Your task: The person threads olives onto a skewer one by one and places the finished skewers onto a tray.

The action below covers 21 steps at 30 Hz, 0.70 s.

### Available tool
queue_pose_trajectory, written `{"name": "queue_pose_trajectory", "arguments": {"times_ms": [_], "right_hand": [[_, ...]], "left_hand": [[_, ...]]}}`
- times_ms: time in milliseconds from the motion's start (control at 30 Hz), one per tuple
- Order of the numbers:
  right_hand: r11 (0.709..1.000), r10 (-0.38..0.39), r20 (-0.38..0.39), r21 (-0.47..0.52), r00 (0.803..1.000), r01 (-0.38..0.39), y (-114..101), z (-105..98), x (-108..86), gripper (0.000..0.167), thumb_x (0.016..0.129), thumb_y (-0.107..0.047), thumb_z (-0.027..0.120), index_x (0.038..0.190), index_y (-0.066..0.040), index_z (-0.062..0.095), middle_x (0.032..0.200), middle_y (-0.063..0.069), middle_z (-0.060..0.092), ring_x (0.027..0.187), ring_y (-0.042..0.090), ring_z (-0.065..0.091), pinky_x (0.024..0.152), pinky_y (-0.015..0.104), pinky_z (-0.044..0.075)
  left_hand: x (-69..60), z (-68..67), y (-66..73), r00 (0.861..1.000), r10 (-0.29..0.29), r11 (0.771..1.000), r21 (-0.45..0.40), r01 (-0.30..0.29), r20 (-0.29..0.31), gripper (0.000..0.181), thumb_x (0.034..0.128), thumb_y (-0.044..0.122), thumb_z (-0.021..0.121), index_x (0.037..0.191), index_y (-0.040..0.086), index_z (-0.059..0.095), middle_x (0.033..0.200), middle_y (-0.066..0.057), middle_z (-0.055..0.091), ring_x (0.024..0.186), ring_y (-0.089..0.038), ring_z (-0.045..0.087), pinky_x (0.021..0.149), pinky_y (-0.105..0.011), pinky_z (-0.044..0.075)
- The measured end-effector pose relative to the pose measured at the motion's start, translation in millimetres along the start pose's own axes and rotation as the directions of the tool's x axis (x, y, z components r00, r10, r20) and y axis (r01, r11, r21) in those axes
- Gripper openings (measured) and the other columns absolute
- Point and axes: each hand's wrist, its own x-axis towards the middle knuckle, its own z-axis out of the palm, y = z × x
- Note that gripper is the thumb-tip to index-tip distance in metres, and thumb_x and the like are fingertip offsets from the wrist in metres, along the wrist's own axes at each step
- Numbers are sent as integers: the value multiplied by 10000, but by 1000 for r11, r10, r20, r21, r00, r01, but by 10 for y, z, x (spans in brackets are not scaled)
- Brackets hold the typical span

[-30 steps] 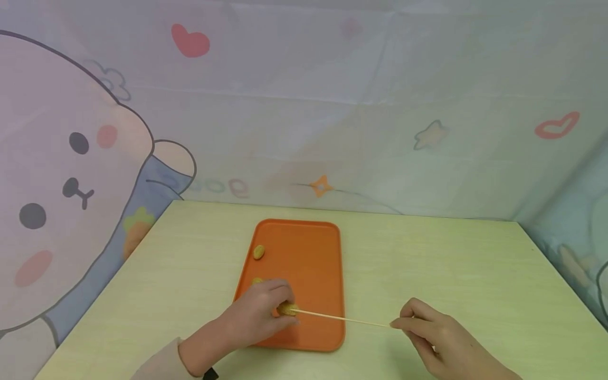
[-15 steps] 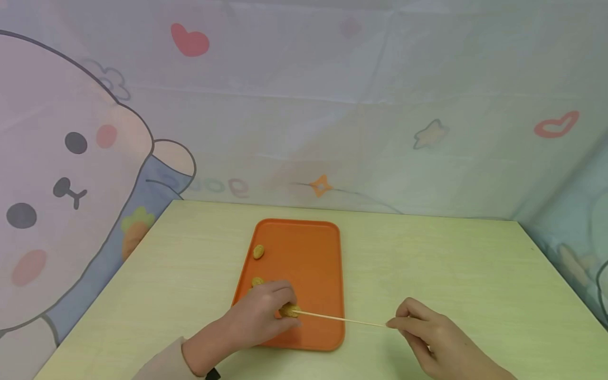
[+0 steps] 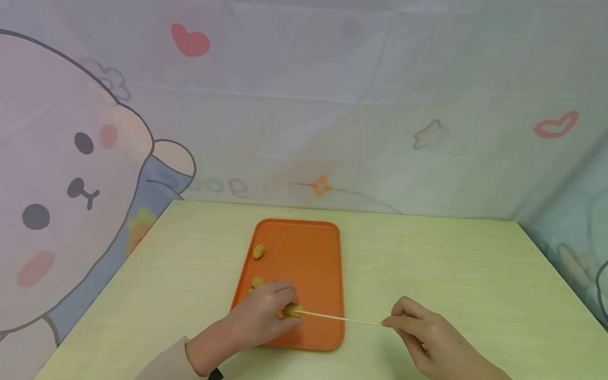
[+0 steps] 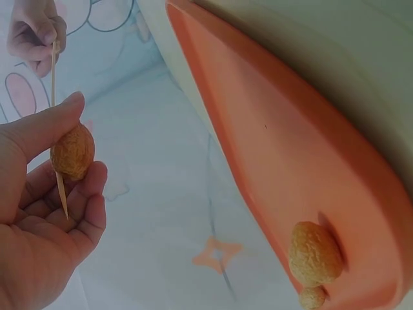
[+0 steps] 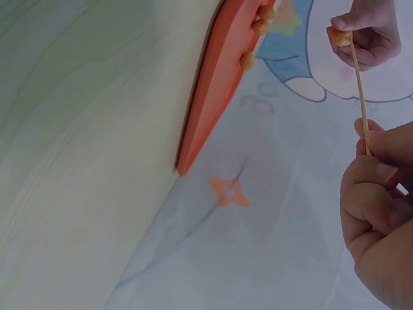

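Between its thumb and fingers, my left hand (image 3: pixel 266 314) pinches a golden-brown fried ball (image 4: pixel 72 152) with a wrinkled skin. A thin wooden skewer (image 3: pixel 339 317) runs through the ball. Its pointed tip (image 4: pixel 62 194) pokes out on the far side, in front of the left fingers. The blunt end is pinched by the thumb and fingertips of my right hand (image 3: pixel 429 332), to the right of the tray. Below the ball lies the orange tray (image 3: pixel 309 264). More fried balls rest along the tray's left side, one (image 3: pixel 258 252) farther back and others (image 3: pixel 257 282) just behind my left hand.
The orange tray sits on a pale yellow-green table (image 3: pixel 442 264). Behind the table hangs a cloth backdrop (image 3: pixel 309 105) printed with a cartoon animal, hearts and stars.
My right hand has shifted a little left with the skewer's end, and my left hand slightly right with the ball. Less skewer shows between the hands.
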Motion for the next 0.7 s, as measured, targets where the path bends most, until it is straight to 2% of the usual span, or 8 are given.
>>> {"name": "queue_pose_trajectory", "arguments": {"times_ms": [267, 700], "right_hand": [[1000, 19, 0, 14, 1000, -19, 7, 29, 33, 399, 1030, -217, 337, 985, -49, 695, 917, -70, 490, 668, -45, 411, 604, 30, 367], [999, 1, -25, 44, 1000, 0, 26, 99, 63, 397, 1028, -199, 331, 986, -40, 692, 885, -58, 483, 678, -25, 414, 615, 42, 379]], "left_hand": [[29, -2, 11, 999, 33, 999, 35, -33, -14, 243, 742, 106, 831, 761, 94, 589, 747, 55, 507, 645, -36, 439, 585, -100, 396], [58, 72, 23, 1000, 23, 998, 67, -22, -14, 230, 740, 121, 835, 767, 87, 609, 752, 55, 520, 648, -11, 407, 585, -101, 394]]}}
